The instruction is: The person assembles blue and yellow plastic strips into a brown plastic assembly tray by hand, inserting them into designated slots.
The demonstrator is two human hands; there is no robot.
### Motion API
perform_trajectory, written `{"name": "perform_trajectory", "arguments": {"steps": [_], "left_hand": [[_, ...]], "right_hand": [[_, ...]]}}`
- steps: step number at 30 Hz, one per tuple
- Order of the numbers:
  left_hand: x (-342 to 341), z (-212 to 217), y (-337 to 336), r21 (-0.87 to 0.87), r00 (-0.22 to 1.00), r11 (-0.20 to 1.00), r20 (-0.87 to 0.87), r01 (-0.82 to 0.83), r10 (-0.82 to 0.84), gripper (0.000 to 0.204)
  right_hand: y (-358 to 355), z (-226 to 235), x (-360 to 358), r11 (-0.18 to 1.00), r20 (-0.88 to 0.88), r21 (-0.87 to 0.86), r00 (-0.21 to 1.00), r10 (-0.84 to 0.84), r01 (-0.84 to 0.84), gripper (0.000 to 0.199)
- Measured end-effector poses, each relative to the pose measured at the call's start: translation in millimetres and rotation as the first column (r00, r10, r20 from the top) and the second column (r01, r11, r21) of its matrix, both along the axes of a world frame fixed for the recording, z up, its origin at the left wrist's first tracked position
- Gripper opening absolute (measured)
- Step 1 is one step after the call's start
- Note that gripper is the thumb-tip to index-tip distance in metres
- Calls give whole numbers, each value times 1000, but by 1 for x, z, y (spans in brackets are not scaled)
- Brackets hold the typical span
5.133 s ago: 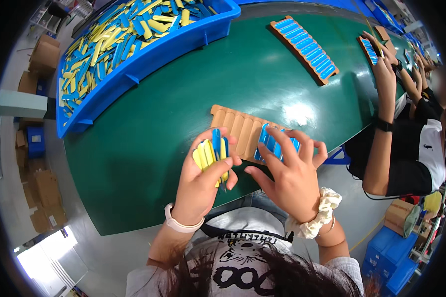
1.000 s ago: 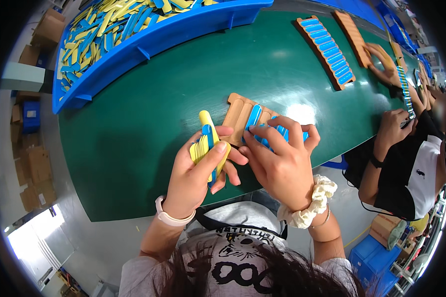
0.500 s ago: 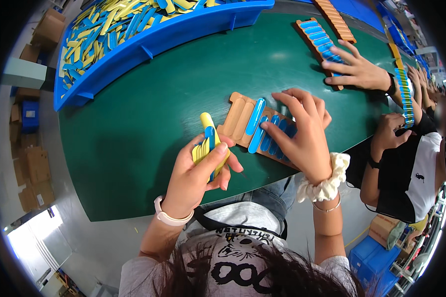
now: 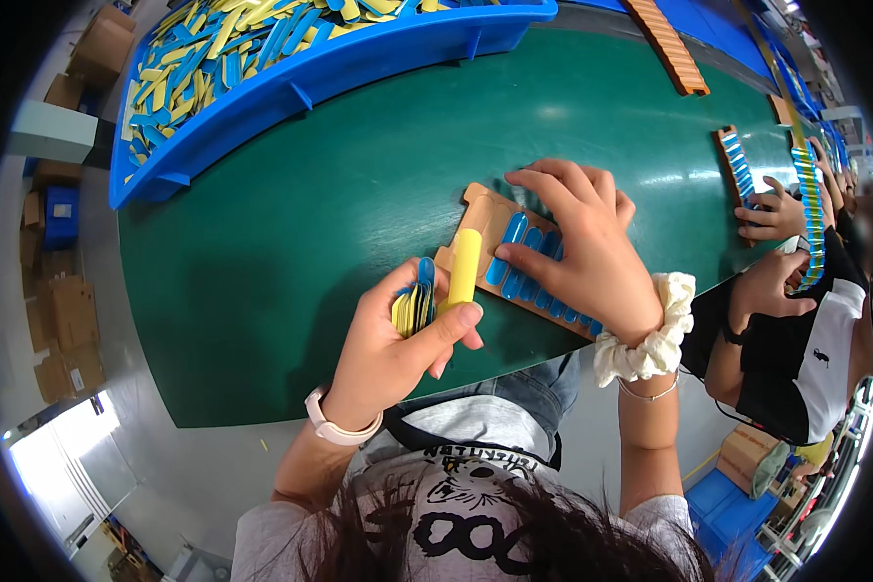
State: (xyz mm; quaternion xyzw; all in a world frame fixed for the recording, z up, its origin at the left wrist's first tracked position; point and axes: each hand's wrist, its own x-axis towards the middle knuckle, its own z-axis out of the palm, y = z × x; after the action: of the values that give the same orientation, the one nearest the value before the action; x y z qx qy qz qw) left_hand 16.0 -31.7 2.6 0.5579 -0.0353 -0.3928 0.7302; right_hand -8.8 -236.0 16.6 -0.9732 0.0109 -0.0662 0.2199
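Observation:
A tan slotted tray (image 4: 483, 209) lies on the green table (image 4: 291, 223) in front of me, its right part filled with blue sticks (image 4: 514, 272). My left hand (image 4: 393, 344) grips a bundle of yellow and blue sticks (image 4: 415, 306), and its thumb pushes one yellow stick (image 4: 465, 267) up over the tray's left end. My right hand (image 4: 577, 242) lies flat on the tray, fingers spread and pressing on the blue sticks. It holds nothing.
A long blue bin (image 4: 301, 73) of loose yellow and blue sticks stands at the far side. To the right another person's hands (image 4: 776, 209) work at a filled tray (image 4: 737, 170). An empty tan tray (image 4: 664, 44) lies far right. Cardboard boxes (image 4: 63, 320) sit on the floor at left.
My right hand has come down flat on the blue sticks in the tray. My left hand has moved nearer the tray, with one yellow stick now pushed up from the bundle.

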Motion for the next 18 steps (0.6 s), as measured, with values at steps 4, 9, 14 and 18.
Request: {"name": "perform_trajectory", "arguments": {"steps": [4, 9, 14, 18], "left_hand": [[2, -2, 1, -26, 995, 996, -46, 86, -87, 18], [-3, -4, -5, 78, 996, 997, 81, 25, -32, 19], [9, -10, 0, -241, 933, 943, -332, -228, 141, 45], [8, -9, 2, -235, 887, 903, -386, -359, 252, 48]], "right_hand": [[-7, 3, 0, 733, 63, 660, 984, 169, -168, 32], [9, 12, -14, 550, -132, 835, 968, 215, -8, 17], [10, 4, -16, 986, 315, 147, 949, 32, -82, 24], [44, -11, -28, 950, 68, -310, 996, 57, -34, 36]]}}
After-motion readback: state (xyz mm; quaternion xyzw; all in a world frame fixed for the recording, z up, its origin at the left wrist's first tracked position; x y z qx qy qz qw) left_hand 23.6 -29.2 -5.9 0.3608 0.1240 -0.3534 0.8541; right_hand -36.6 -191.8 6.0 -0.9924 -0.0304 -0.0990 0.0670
